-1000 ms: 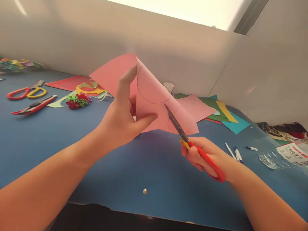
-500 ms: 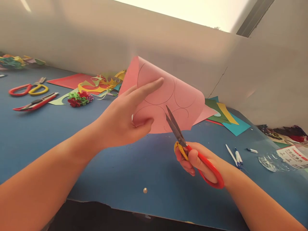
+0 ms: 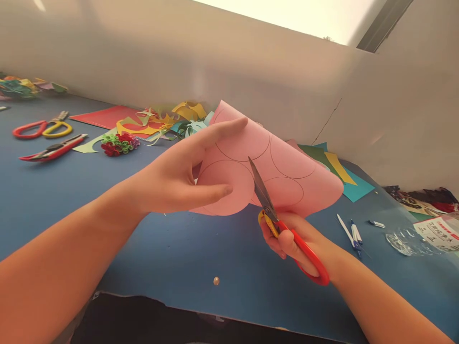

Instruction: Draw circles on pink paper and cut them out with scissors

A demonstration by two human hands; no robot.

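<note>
A pink sheet of paper (image 3: 247,148) with several pencilled circles is held up above the table in my left hand (image 3: 179,167). Its thumb and forefinger lie over the near face; the other fingers are hidden behind the sheet. My right hand (image 3: 290,239) grips scissors (image 3: 267,196) with red and yellow handles, thumb through the red loop. Their blades look closed, or nearly so, and point up and left across the sheet, beside the edge of the lower left circle. Along that circle's right and lower side the paper ends in a curved cut edge.
Another pair of scissors (image 3: 43,128), red pliers (image 3: 53,149) and a curled-paper flower cluster (image 3: 118,144) lie left. Paper scraps (image 3: 154,123) are behind; coloured sheets (image 3: 353,185), pens (image 3: 349,231) and a clear plastic bottle (image 3: 412,239) sit right. A small bead (image 3: 216,281) rests near the front edge.
The pink paper has turned and opened out to the right and down, showing more of its circles. The scissor blades have closed. My left thumb has straightened along the sheet.
</note>
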